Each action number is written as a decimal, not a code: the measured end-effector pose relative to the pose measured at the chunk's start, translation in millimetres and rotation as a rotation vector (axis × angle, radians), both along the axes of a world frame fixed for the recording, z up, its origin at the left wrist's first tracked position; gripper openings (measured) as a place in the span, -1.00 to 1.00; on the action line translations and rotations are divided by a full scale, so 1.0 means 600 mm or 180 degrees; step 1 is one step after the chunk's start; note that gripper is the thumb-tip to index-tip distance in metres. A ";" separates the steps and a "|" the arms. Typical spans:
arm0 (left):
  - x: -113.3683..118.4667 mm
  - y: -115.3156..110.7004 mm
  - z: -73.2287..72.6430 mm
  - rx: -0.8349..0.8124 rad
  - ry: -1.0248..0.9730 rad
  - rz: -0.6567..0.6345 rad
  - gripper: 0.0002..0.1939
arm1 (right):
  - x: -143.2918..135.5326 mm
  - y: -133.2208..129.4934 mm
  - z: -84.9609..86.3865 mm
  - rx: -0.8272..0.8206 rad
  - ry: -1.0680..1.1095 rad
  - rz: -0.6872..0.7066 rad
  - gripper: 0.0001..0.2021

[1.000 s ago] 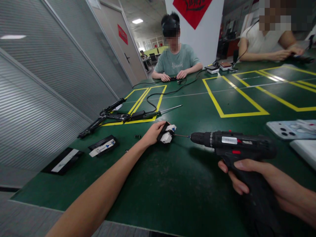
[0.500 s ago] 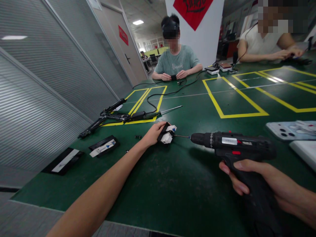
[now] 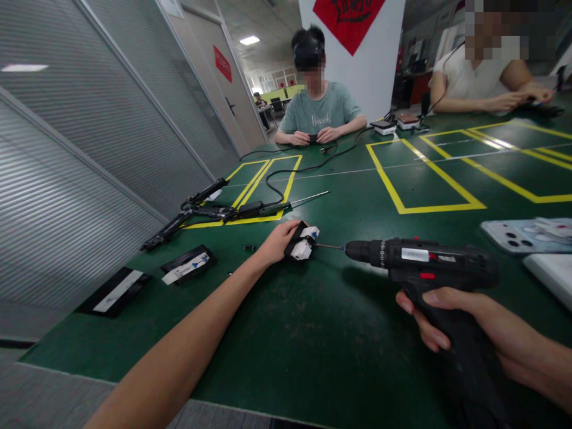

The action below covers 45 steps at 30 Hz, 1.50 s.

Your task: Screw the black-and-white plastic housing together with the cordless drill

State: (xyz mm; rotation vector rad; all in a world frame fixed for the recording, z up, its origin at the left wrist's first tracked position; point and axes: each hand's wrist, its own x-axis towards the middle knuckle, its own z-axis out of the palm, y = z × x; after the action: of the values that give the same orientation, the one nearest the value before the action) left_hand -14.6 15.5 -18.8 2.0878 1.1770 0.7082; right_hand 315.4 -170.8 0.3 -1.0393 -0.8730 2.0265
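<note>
My left hand (image 3: pixel 281 238) is closed on a small black and white block-shaped part (image 3: pixel 302 244), its fingers partly hidden behind the part. With my right hand (image 3: pixel 451 316) I grip the handle of a black cordless drill (image 3: pixel 415 259), which lies level and points left. A long thin bit (image 3: pixel 330 246) runs from the chuck to the right side of the part; the exact contact spot is too small to make out. Left of my forearm lie a black part with a white strip (image 3: pixel 190 265) and a flat black piece with a white label (image 3: pixel 117 292).
A black jointed arm-like stand (image 3: pixel 192 211) and a screwdriver-like tool (image 3: pixel 308 199) lie beyond my left hand, beside a black cable (image 3: pixel 286 171). Small dark pieces (image 3: pixel 249 247) lie near my wrist. A phone (image 3: pixel 522 235) and a white box (image 3: pixel 552 277) are at right. Two people sit across the table.
My hands, the drill and the held part stay nearly in place. The person at far right has moved their hands slightly.
</note>
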 end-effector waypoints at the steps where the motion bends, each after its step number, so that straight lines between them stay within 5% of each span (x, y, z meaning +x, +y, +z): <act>1: 0.000 0.000 0.000 -0.0003 0.0000 0.0005 -0.62 | 0.000 0.000 0.000 0.0019 0.0015 0.0004 -0.69; 45: -0.005 0.004 -0.004 0.0044 0.0051 -0.0048 -0.62 | 0.001 0.001 -0.006 -0.0079 0.0046 -0.0010 -0.66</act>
State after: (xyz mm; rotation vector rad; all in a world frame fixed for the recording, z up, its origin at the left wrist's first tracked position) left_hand -17.3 17.8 -21.0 2.1152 1.1670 0.6959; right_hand 316.0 -170.0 -3.3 -1.0377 -0.8400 2.0446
